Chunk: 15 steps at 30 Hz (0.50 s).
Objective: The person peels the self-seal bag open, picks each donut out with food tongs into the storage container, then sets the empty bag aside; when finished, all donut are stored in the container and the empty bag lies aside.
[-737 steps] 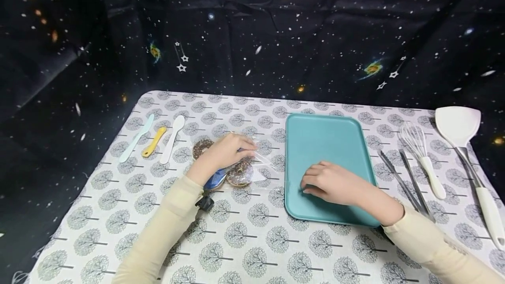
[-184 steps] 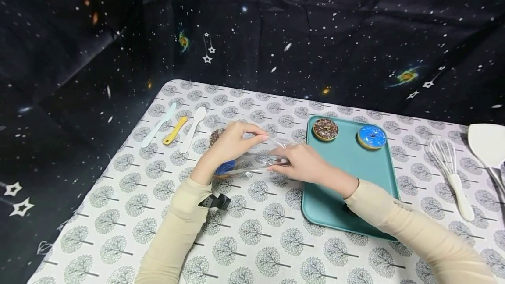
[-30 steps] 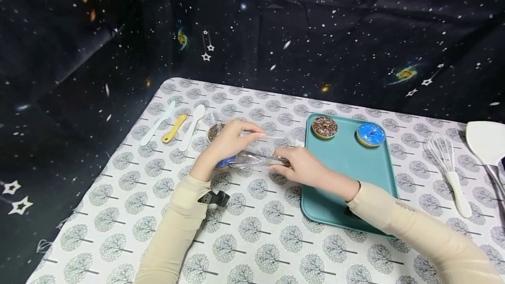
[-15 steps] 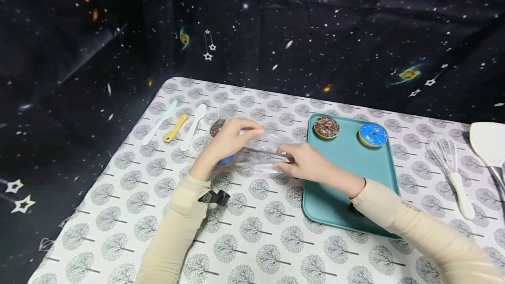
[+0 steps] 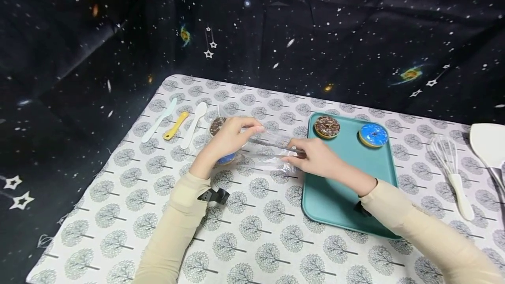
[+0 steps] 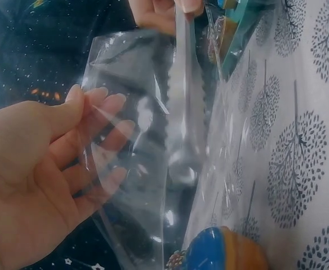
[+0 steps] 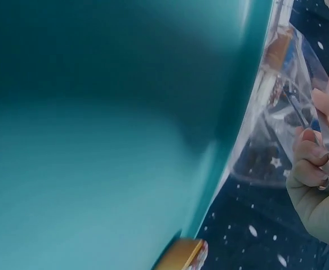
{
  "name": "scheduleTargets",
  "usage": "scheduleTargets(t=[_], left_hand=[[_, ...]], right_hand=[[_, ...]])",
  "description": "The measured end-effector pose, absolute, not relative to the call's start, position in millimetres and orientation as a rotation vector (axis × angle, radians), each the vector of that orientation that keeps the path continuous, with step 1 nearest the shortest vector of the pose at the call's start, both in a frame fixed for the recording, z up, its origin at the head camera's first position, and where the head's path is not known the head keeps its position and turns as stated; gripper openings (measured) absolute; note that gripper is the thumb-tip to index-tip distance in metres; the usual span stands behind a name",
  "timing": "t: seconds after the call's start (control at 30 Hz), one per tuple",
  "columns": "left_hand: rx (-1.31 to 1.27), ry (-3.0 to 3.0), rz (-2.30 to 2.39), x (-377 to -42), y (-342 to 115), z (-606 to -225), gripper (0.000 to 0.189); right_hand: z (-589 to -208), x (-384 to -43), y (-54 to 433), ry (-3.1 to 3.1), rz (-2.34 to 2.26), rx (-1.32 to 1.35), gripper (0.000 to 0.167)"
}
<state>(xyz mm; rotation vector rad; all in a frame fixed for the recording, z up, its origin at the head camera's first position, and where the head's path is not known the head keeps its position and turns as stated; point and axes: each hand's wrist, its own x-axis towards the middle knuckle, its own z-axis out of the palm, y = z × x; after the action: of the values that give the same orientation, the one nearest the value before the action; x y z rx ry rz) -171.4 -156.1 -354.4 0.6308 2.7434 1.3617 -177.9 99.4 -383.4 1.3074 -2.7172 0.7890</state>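
My left hand (image 5: pixel 232 137) pinches the edge of a clear plastic bag (image 6: pixel 130 73) between thumb and fingers. In my right hand (image 5: pixel 317 157) is a pair of metal tongs (image 6: pixel 186 112), its tips pointing left at the bag's mouth; no doughnut shows between them. At the bag's left end lie a chocolate doughnut with sprinkles (image 5: pixel 217 125) and a blue doughnut (image 5: pixel 226 159), both partly hidden by my left hand. On the teal tray (image 5: pixel 335 200) sit another chocolate doughnut (image 5: pixel 327 126) and another blue one (image 5: pixel 373 135), along its far side.
To the left lie a pale blue knife (image 5: pixel 159 120), a yellow handle-like utensil (image 5: pixel 176 126) and a white spoon (image 5: pixel 194 125). A whisk (image 5: pixel 449 170) and a white spatula (image 5: pixel 488 143) lie right of the tray. The cloth-covered table (image 5: pixel 236 240) ends before a dark backdrop.
Over the last second my right hand and the tongs have drawn back rightward from the doughnuts. Much earlier the tongs lay beside a bare tray; two doughnuts have since come onto it.
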Motion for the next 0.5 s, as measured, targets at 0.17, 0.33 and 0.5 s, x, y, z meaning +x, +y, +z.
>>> scheduleTargets(t=[0.17, 0.33, 0.5], left_hand=[[0.616, 2.741, 1.344, -172, -155, -354, 0.023], [0.598, 2.753, 1.326, -171, -155, -356, 0.023], [0.597, 2.754, 1.316, -171, -154, -355, 0.023]], right_hand=[[-379, -173, 123, -2.745, 0.784, 1.196, 0.021], [-375, -169, 145, -2.833, 0.801, 1.049, 0.020], [-371, -167, 162, -2.936, 0.848, 0.924, 0.020]])
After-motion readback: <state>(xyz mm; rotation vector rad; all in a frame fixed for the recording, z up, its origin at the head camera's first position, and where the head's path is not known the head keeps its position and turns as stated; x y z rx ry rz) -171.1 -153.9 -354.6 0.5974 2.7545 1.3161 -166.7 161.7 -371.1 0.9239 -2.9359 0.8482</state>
